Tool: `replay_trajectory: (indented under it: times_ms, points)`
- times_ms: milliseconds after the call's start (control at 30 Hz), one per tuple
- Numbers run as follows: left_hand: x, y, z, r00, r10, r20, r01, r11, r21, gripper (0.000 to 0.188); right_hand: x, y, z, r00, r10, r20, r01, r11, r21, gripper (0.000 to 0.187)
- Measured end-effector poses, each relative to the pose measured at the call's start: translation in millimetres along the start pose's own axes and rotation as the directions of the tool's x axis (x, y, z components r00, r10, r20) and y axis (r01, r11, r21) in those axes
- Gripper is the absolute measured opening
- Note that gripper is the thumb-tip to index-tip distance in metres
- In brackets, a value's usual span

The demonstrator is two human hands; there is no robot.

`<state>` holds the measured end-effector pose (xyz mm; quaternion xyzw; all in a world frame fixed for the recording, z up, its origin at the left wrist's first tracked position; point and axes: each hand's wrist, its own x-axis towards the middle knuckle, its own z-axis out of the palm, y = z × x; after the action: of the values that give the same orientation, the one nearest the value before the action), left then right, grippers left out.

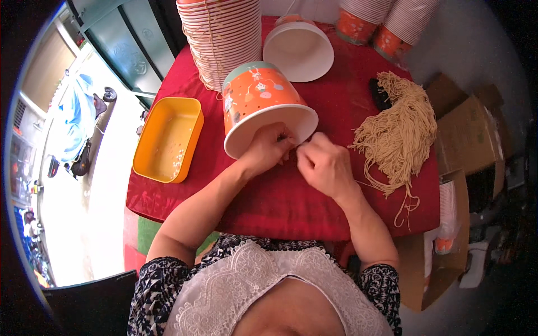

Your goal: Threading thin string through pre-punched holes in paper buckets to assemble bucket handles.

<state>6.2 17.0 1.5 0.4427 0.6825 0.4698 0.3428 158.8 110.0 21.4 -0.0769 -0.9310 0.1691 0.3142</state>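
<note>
An orange paper bucket [260,92] with a white rim and a printed pattern lies tilted on the table, its mouth toward me. My left hand [270,148] is in front of that mouth, fingers curled closed by the lower right of the rim. Close beside it, my right hand [325,163] is closed in a pinch at the rim's right edge. What either hand's fingertips hold is too small to make out. A bundle of beige cords [400,129] lies to the right, with a loose strand trailing toward my right wrist.
A tall stack of nested paper buckets [221,42] stands behind on the left. Another white-mouthed bucket [300,53] lies at the back. A yellow tray [168,140] with small white bits sits left on the red cloth [302,215]. More bucket stacks [406,28] and cardboard boxes [471,134] are at right.
</note>
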Motion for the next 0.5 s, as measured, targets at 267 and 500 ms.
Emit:
replay_trajectory:
  times_ms: [267, 500]
  points:
    - [0, 7, -2, 0.999, -0.046, 0.016, 0.047, 0.996, -0.072, 0.019, -1, 14, 12, 0.992, 0.124, -0.006, -0.124, 0.992, 0.018, 0.020]
    - [2, -4, -1, 1.000, -0.011, -0.017, 0.008, 0.992, -0.125, 0.015, -2, 24, 27, 0.998, 0.063, -0.025, -0.062, 0.998, 0.025, 0.018]
